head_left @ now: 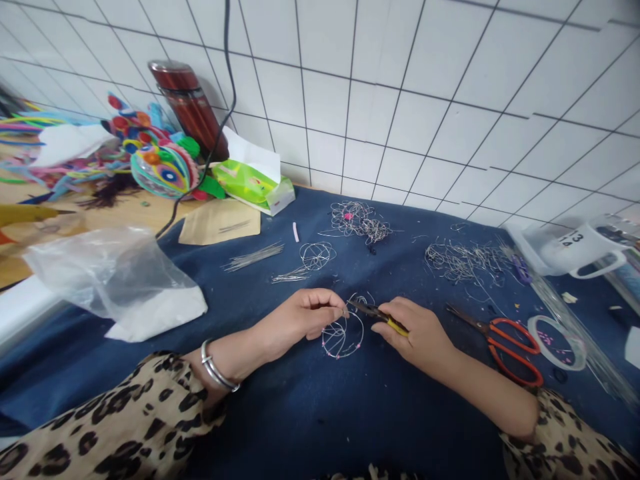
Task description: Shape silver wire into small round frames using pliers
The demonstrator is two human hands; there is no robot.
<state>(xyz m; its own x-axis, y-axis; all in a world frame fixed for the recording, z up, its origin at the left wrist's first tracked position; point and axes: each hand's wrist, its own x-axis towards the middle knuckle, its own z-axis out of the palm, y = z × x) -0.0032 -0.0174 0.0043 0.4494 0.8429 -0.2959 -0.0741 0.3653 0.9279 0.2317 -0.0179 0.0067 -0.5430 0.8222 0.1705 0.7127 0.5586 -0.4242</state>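
Note:
My left hand [303, 315] is closed in a pinch on the edge of a round silver wire ornament [343, 337] with small pink beads, lying on the dark blue cloth [320, 413]. My right hand [417, 330] is wrapped round small yellow-handled pliers [377, 313], whose tip meets the wire right at my left fingertips. Both forearms rest on the cloth in leopard-print sleeves, and a silver bangle sits on the left wrist.
Red-handled scissors [505, 340] lie right of my right hand, beside a small round dish of beads [557, 341]. Wire tangles [360, 223], straight wire pieces [253, 257] and a clear plastic bag [115, 277] lie farther out. A red flask [187, 100], colourful ornaments and a white tiled wall stand behind.

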